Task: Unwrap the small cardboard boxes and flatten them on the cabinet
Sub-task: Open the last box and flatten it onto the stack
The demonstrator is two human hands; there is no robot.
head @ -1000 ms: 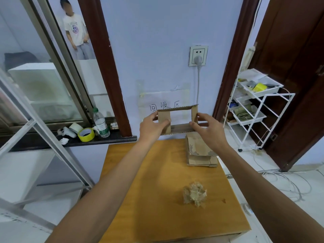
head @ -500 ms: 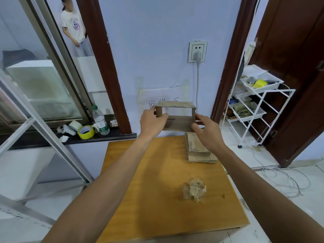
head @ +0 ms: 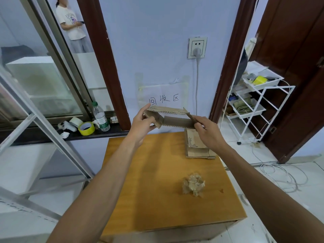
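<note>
Bright, even indoor light, soft shadows, sharp centre, and wide-angle bending toward the edges.

The small cardboard box is plain brown corrugated board, open through its middle and skewed into a long, half-collapsed sleeve with splayed flaps. It hangs in the air above the far edge of the cabinet, the left hand gripping its left end and the right hand pinching its right end. The stack of flattened boxes lies flat at the cabinet's far right corner. The crumpled ball of clear wrap sits near the right edge.
</note>
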